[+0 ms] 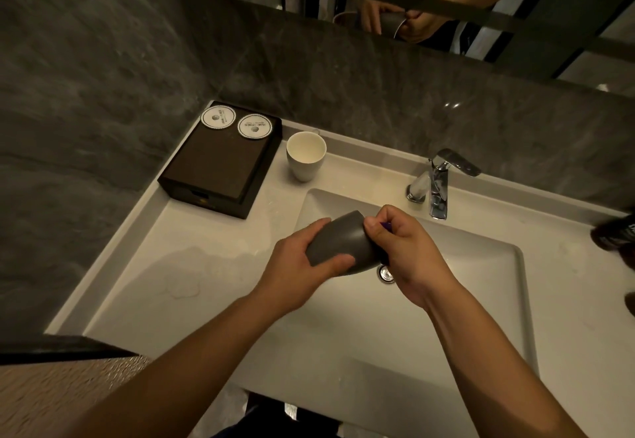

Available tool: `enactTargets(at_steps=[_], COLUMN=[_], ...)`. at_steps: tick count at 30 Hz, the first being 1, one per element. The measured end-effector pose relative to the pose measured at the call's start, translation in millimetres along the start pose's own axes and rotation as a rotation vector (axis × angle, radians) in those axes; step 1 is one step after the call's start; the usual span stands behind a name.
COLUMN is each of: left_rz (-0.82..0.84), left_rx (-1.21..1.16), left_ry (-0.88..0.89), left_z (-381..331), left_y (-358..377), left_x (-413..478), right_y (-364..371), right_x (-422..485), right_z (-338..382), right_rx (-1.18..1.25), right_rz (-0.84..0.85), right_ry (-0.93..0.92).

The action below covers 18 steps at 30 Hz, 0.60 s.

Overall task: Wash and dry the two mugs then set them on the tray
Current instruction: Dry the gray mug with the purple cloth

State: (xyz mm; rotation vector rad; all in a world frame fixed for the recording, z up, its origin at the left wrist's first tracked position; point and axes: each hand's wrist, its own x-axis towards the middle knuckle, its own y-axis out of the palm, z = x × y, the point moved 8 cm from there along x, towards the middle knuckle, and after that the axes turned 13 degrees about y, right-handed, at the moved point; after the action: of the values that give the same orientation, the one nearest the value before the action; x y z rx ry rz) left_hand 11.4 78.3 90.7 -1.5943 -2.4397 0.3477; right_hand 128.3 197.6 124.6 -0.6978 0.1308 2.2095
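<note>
While the left hand [299, 260] grips a grey mug [338, 243] sideways over the sink [464, 286], right hand [403, 252] pinching a purple object [386, 226] at its rim, white mug [305, 157] upright beside dark tray [213, 169]

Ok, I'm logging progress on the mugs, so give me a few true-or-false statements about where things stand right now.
The left hand holds the grey mug over the sink. True.
The white mug lies in the sink. False: it stands upright on the counter beside the tray.
A mug sits on the tray. False: only two round coasters lie there.
The right hand pinches a purple item at the grey mug. True.
</note>
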Motion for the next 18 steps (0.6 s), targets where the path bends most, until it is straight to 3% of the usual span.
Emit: enactTargets(at_steps=[2, 4, 7, 9, 12, 14, 18], left_rz=[0.03, 0.021, -0.133, -0.209, -0.039, 0.065, 0.0], left_rx=[0.339, 0.361, 0.059, -0.267, -0.794, -0.859, -0.885], left_ry=[0.152, 0.2, 0.064, -0.217, -0.659, -0.704, -0.656], left_z=[-4.8, -8.2, -11.2, -1.6, 10.2, 8.1, 11.8], left_y=[1.7, 4.3, 1.0, 0.5, 14.5, 12.5, 11.4], left_x=[-0.9, -4.7, -7.9, -8.2, -10.9, -13.7, -12.4], right_y=[-1.0, -0.8, -0.1, 1.9, 1.0, 0.3, 1.6], right_x=[1.3, 0.1, -3.8, -6.3, -11.4, -14.2, -15.2], right_z=[-2.4, -1.1, 2.5, 3.8, 6.9, 7.8, 6.3], right_rx=[0.057, 0.055, 0.033, -0.005, -0.117, -0.145, -0.181], right_rz=[0.002, -0.001, -0.029, -0.03, -0.032, -0.005, 0.024], right_ry=[0.034, 0.016, -0.067, -0.118, -0.182, -0.202, -0.189])
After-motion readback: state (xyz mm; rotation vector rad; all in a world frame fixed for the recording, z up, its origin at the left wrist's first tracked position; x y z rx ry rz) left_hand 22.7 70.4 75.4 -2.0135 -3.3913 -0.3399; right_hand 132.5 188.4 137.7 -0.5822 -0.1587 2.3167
